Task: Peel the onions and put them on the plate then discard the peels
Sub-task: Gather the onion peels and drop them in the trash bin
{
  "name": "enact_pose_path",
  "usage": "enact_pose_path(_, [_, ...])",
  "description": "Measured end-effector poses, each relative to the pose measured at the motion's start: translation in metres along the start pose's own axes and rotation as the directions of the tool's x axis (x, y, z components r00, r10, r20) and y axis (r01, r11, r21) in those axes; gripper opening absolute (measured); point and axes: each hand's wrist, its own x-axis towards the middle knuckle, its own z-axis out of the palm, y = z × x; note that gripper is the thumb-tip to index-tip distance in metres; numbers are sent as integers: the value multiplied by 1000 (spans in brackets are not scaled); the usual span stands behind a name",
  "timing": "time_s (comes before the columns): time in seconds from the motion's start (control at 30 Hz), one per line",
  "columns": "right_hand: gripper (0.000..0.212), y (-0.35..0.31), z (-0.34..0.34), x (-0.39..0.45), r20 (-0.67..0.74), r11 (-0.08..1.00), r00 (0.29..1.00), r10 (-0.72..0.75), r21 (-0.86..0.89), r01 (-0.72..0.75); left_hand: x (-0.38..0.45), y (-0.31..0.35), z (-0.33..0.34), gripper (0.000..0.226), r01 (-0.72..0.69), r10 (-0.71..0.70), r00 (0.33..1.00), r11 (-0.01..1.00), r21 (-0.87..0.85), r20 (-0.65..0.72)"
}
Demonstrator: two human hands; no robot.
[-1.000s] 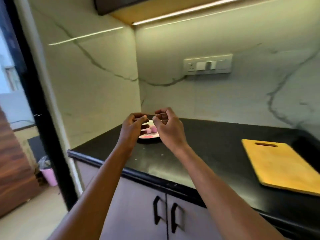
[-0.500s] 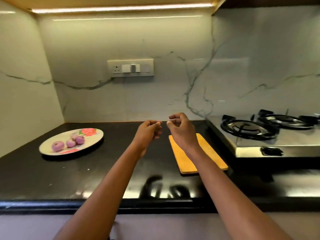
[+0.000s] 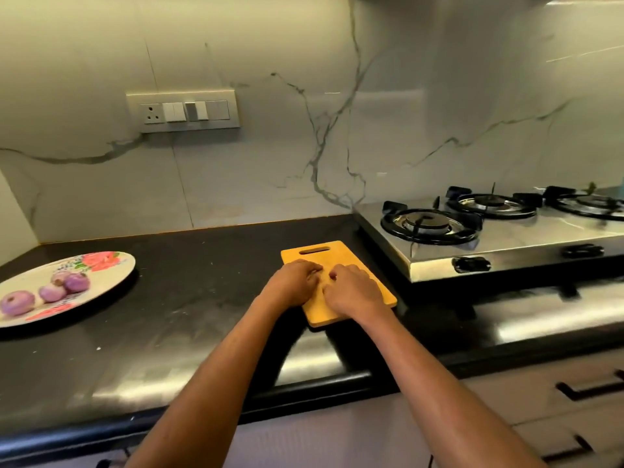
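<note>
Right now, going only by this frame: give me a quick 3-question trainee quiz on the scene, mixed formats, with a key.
1. True or false: the peeled onions lie on the cutting board.
2. Multiple choice: the left hand and right hand are over
A. the plate
B. the cutting board
C. the stove
3. Fill in: the plate sits on the countertop to the ___ of the cutting board, as the person sees it.

Key: 1 false, they are on the plate; 2 B; 3 left.
</note>
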Motion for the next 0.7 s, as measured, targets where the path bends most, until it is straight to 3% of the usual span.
enact_pose_path(0.13, [44, -9, 4, 10, 63, 998, 996, -56, -27, 58, -1, -10, -12, 43, 30, -37, 998, 988, 153, 44])
enact_pose_path(0.33, [47, -46, 17, 25, 159, 976, 973, -170, -110, 188, -27, -49, -34, 44, 100, -99, 995, 963, 250, -19])
enact_pose_path(0.7, [45, -140, 73, 31, 238, 908, 886, -399, -30, 417, -122, -152, -79, 39, 340, -290, 928, 916, 212, -234])
